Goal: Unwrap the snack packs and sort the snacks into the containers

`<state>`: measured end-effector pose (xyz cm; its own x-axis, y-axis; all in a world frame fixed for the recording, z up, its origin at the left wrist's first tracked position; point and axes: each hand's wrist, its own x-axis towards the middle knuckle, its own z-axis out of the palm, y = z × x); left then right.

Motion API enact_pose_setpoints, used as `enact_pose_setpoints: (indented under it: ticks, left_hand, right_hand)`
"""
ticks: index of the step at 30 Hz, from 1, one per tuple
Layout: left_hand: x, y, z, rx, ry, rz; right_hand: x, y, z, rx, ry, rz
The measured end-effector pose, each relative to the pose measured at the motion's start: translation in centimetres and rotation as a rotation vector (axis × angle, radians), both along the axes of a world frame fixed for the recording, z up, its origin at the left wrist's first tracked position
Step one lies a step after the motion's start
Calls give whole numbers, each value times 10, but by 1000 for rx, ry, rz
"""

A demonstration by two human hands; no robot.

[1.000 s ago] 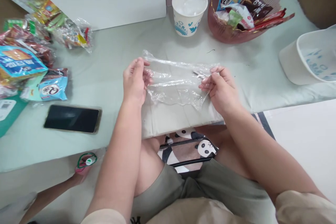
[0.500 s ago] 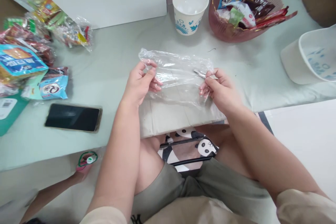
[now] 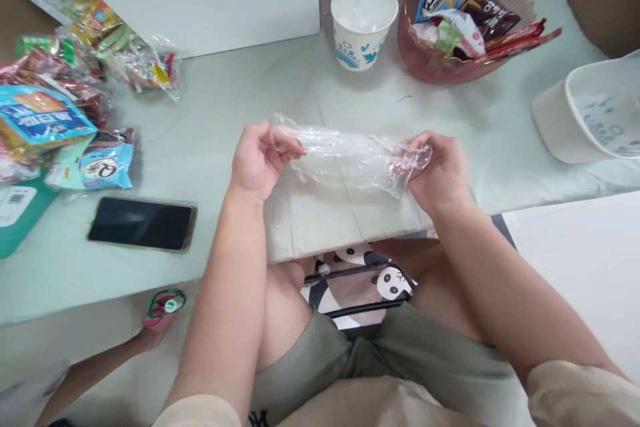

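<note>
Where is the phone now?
In the head view, the phone lies on the table, left of the left hand, between the snack packets and the table's near edge.

This looks like an everyday indoor room, perhaps a home or a casual snack corner; which of these cannot be told. A pale cloth covers the tabletop [image 3: 225,100]. Left of the left fingers [image 3: 287,141] lie packaged snacks [image 3: 50,113], with a smartphone [image 3: 143,223] nearer the body. Beyond the right fingers [image 3: 416,141] stand a paper cup [image 3: 357,53] and a pink bowl [image 3: 425,67] of wrapped treats; farther right is a white bin [image 3: 555,117]. Below the fingers, panda-printed material [image 3: 393,283] shows between bare knees.
</note>
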<state>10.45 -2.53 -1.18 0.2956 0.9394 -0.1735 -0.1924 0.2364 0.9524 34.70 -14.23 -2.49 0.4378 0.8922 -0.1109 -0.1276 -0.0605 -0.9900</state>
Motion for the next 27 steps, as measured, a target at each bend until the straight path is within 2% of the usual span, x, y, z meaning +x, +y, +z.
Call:
enact_pose_setpoints:
  ticks: [3, 6, 11, 14, 19, 24, 27]
  left_hand:
    - [0, 2, -7, 131, 107, 45]
    - [0, 0, -7, 213, 142, -5]
    - [2, -3, -5, 116, 100, -26]
    - [1, -1, -8, 117, 140, -11]
    - [1, 0, -8, 172, 155, -28]
    - [6, 1, -7, 92, 5, 20]
    - [8, 3, -10, 107, -1, 61]
  right_hand:
    - [-3, -2, -3, -16, -135, -42]
    - [-6, -2, -5, 11, -162, -53]
    - [-6, 1, -8, -29, -44, -22]
    - [-3, 1, -9, -82, -81, 3]
    - [-3, 4, -7, 30, -92, -83]
    - [-14, 12, -2, -46, 42, 89]
    - [-13, 16, -1, -7, 56, 38]
